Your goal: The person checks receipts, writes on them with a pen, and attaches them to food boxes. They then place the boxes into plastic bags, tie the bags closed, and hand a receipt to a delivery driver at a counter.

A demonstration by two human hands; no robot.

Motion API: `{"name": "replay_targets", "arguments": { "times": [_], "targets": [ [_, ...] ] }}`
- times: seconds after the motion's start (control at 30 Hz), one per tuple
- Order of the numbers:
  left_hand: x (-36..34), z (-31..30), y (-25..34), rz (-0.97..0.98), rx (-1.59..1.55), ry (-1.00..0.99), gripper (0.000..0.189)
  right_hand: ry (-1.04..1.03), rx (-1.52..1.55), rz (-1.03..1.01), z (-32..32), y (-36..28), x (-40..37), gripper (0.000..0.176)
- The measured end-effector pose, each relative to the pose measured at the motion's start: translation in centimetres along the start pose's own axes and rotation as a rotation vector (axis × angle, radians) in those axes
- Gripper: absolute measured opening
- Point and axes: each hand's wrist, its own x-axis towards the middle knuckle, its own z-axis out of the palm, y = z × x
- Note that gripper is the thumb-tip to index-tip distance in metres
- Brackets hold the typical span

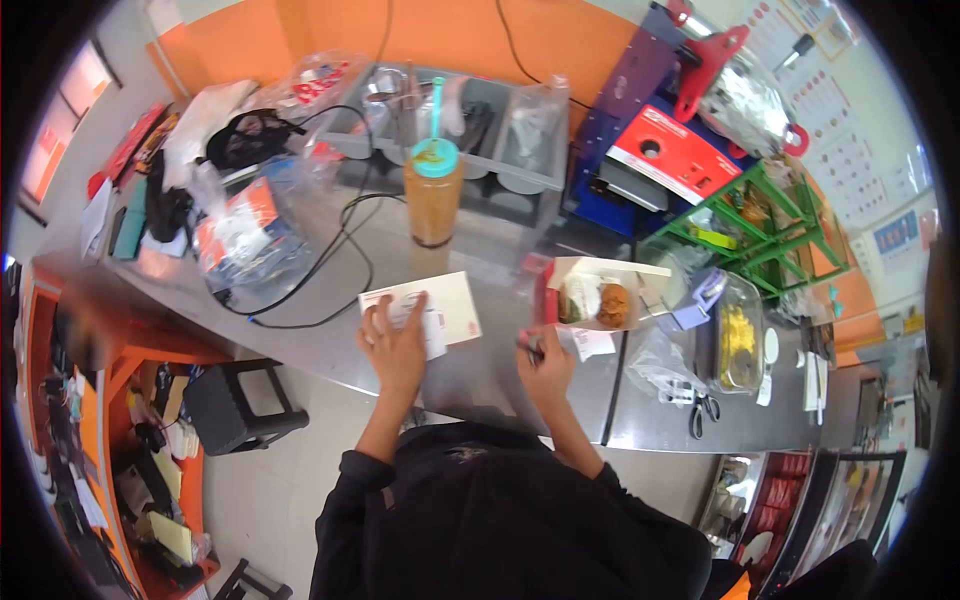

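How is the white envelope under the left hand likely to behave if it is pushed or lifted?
The white envelope looks thin and flat, so it is probably light and bendy if lifted by one edge. On the smooth metal counter it would likely slide easily; the left hand lies flat on it, while the right hand grips a small dark object.

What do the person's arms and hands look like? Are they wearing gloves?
No gloves: the left hand and the right hand are both bare. The person wears a black top with long sleeves pushed up, so the forearms are bare too. No watch or bracelet shows on either wrist. Any ring would be too small to tell.
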Motion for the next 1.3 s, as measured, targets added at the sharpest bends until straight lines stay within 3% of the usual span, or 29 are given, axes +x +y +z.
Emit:
{"name": "replay_targets", "arguments": {
  "times": [0.03,0.07,0.13,0.27,0.37,0.43,0.5,0.53,0.57,0.63,0.73,0.8,0.87,0.97,1.07,1.17,1.2,1.27,1.3],
  "targets": [
    [-0.2,0.2,-0.3,0.009,-0.090,0.002,0.039,0.037,0.036,0.071,-1.1,0.6,-1.2,0.012],
    [-0.5,0.5,-0.6,0.010,-0.176,0.006,0.040,0.092,0.099,-0.018,-1.2,1.6,-1.9,0.009],
    [-0.9,0.9,-0.8,-0.096,-0.420,0.202,0.044,0.198,0.242,-0.207,-0.3,2.9,-2.6,0.006],
    [-4.3,-1.6,-2.2,-0.111,-0.795,0.457,0.071,-0.155,0.565,-0.369,0.8,-2.1,-4.7,0.014],
    [-11.3,-4.4,-3.8,-0.152,-1.018,0.342,0.077,-0.470,0.715,-0.383,1.9,-8.0,-8.1,0.014],
    [-16.1,-8.1,-6.1,-0.136,-0.953,0.160,0.081,-0.550,0.771,-0.604,4.3,-11.3,-12.0,0.016],
    [-21.2,-10.4,-10.0,-0.102,-0.916,0.117,0.063,-0.698,0.789,-0.759,7.1,-15.4,-17.3,0.019],
    [-23.4,-12.7,-12.1,-0.255,-0.951,0.143,0.057,-0.793,0.662,-0.684,9.2,-17.0,-20.8,0.017],
    [-26.0,-15.4,-14.5,-0.392,-1.009,0.166,0.051,-0.856,0.714,-0.762,10.7,-19.9,-23.7,0.014],
    [-30.8,-21.2,-19.4,-0.574,-0.967,0.436,0.039,-1.083,0.672,-0.981,13.5,-25.5,-29.9,0.011],
    [-39.1,-27.1,-28.0,-0.603,-0.752,0.417,0.036,-1.269,0.712,-1.084,16.8,-33.6,-40.2,0.017],
    [-42.7,-30.5,-31.3,-0.753,-0.847,0.608,0.031,-1.431,0.540,-1.158,17.0,-39.5,-44.8,0.020],
    [-46.2,-30.9,-36.0,-0.966,-1.031,0.979,0.034,-1.514,0.509,-1.326,20.2,-42.9,-48.8,0.022],
    [-52.5,-28.6,-46.3,-0.962,-1.115,1.444,0.035,-1.652,0.272,-1.400,24.4,-49.1,-52.9,0.024],
    [-56.4,-31.1,-56.0,-0.965,-1.211,1.796,0.032,-1.829,0.430,-1.290,33.0,-55.5,-57.2,0.026],
    [-60.3,-32.0,-68.5,-0.930,-1.223,1.912,0.022,-1.782,0.526,-1.337,42.3,-65.3,-62.3,0.028],
    [-61.8,-32.4,-73.1,-0.906,-1.218,1.918,0.019,-1.667,0.541,-1.378,45.6,-68.6,-64.3,0.025],
    [-64.0,-33.2,-84.1,-1.010,-1.300,1.914,0.033,-1.559,0.615,-1.298,49.6,-78.0,-67.6,0.029],
    [-63.7,-36.3,-86.8,-1.116,-1.345,1.910,0.042,-1.538,0.619,-1.230,50.8,-81.1,-69.1,0.031]
  ]
}}
